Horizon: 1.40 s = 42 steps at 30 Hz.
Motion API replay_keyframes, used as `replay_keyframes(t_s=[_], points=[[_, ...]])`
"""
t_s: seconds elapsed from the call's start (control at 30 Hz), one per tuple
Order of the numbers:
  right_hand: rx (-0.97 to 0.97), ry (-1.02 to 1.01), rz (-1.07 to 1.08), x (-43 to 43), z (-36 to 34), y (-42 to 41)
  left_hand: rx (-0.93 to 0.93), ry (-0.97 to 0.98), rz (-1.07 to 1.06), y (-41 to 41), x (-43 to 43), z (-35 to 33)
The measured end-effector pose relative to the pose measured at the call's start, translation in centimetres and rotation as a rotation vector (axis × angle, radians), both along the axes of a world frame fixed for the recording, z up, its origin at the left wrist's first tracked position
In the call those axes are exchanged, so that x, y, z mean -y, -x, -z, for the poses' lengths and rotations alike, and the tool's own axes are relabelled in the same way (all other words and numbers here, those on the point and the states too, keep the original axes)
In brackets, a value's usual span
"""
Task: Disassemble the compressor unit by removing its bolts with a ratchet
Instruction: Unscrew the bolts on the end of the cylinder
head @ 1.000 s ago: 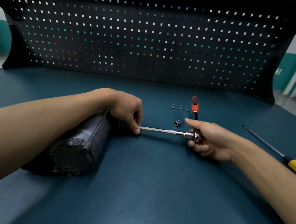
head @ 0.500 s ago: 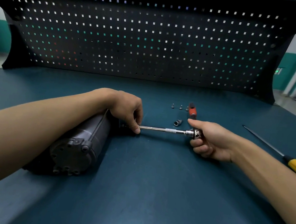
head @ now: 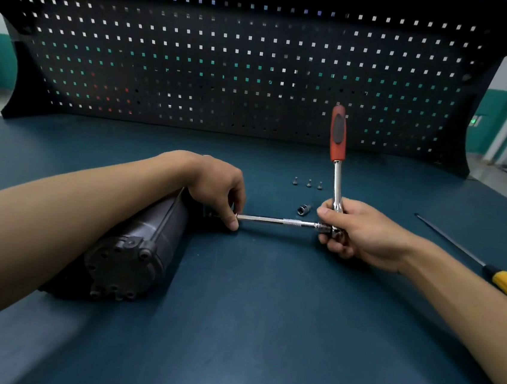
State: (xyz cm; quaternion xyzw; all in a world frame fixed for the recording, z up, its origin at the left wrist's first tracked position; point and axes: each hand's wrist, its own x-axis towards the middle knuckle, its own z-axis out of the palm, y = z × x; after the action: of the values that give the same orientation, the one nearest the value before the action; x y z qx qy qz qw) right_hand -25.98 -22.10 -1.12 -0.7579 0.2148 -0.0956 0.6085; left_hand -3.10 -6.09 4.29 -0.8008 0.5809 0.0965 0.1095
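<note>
Where the blue workbench (head: 247, 332) met its black pegboard (head: 228, 64), items were logged as follows.

- Compressor unit (head: 133, 251): dark cylinder on its side at near left, under the left forearm, long axis running near-left to far-right.
- Ratchet (head: 338, 138): red handle pointing far and upward, head gripped in the right hand (head: 357, 231).
- Extension bar (head: 277, 221): level, running left from the ratchet head to the unit's far end. Its left tip was pinched by the left hand (head: 218, 188), the nearer hand to the bolt, which was hidden.
- Hands: well apart, joined by the bar.
- Screwdriver (head: 505, 282), yellow-handled: right edge, untouched.
- Loose socket (head: 303, 210): just beyond the bar.
- Three small bolts (head: 308, 183): in a row farther back.
</note>
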Motion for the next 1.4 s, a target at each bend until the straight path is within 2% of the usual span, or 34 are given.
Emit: replay_keyframes(t_s=[0.17, 0.37, 0.5, 0.73, 1.03, 1.4], points=[[0.061, 0.139, 0.007, -0.12, 0.38, -0.18, 0.007, -0.007, 0.001, 0.16, -0.04, -0.13], [0.146, 0.406, -0.043, -0.21, 0.14, 0.11, 0.023, -0.001, -0.007, 0.25, -0.08, -0.14], [0.16, 0.477, -0.067, -0.14, 0.08, 0.2, 0.011, -0.006, -0.003, 0.26, -0.13, -0.17], [0.184, 0.46, -0.099, -0.21, 0.29, 0.27, -0.002, -0.008, 0.01, 0.31, -0.2, -0.23], [0.162, 0.539, -0.151, -0.7, 0.24, 0.46, 0.017, -0.004, 0.014, 0.06, -0.12, -0.06], [0.172, 0.226, -0.056, -0.04, 0.64, -0.13, -0.001, -0.012, 0.042, -0.14, -0.14, -0.09]])
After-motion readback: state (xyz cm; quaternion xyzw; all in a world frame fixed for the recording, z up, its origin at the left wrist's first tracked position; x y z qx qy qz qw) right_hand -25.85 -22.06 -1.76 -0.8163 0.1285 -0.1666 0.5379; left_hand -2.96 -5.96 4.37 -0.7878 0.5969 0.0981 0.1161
